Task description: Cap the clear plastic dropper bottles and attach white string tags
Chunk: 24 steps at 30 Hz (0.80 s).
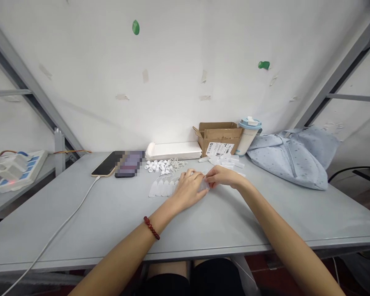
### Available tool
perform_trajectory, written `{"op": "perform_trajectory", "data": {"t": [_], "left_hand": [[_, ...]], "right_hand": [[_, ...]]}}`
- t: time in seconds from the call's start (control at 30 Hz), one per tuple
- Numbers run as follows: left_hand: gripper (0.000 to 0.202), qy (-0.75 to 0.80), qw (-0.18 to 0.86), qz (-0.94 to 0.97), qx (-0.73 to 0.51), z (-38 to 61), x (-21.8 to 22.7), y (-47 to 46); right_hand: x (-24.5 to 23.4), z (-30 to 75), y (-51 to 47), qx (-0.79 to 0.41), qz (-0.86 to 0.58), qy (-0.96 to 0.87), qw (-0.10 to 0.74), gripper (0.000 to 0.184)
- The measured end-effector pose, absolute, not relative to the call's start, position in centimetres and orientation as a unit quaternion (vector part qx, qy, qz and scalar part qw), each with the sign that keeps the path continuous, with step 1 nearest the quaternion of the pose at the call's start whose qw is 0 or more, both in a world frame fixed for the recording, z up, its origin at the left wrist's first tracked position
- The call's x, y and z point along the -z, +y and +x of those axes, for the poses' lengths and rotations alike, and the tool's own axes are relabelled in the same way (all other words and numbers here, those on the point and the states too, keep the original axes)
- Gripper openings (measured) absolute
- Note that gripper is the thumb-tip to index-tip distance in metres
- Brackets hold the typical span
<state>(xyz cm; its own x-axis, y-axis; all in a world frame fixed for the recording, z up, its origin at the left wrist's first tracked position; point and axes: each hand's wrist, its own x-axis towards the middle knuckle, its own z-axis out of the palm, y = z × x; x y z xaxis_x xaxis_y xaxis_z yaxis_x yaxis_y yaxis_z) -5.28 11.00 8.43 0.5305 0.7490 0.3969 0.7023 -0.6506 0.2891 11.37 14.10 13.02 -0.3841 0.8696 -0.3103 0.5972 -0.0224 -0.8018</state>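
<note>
My left hand (189,187) and my right hand (222,176) meet at the middle of the grey table (111,213). Both are curled round a small clear plastic piece (204,185) held between them. A row of small translucent bottles (162,188) lies just left of my left hand. Behind them sits a scatter of small white caps (158,165) and thin white strings (178,164). Several clear tubes (230,161) lie behind my right hand. A red bead bracelet (151,227) is on my left wrist.
Two phones (119,163) lie at the back left, one on a white cable (64,224). A white tray stack (174,150), an open cardboard box (218,137), a lidded cup (247,135) and a blue cloth bag (292,156) line the back. A power strip (18,168) sits far left.
</note>
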Motion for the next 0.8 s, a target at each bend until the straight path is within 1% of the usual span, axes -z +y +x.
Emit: {"op": "perform_trajectory", "data": {"t": [0.2, 0.4, 0.6, 0.8], "left_hand": [[0.029, 0.415, 0.033, 0.878, -0.236, -5.3, -8.1, 11.1], [0.030, 0.419, 0.020, 0.878, -0.232, -5.5, -8.5, 10.9], [0.038, 0.464, -0.038, 0.840, -0.280, -7.8, -9.7, 11.4], [0.028, 0.522, -0.055, 0.783, -0.334, -10.7, -10.2, 12.7]], "right_hand": [[-12.4, 11.4, 14.6, -0.462, -0.530, -0.696, 0.149, 0.012], [-12.3, 11.7, 14.6, -0.445, -0.527, -0.710, 0.140, 0.017], [-13.0, 11.8, 14.2, -0.421, -0.532, -0.724, 0.126, 0.015], [-13.0, 12.0, 14.3, -0.412, -0.530, -0.731, 0.123, 0.016]]}}
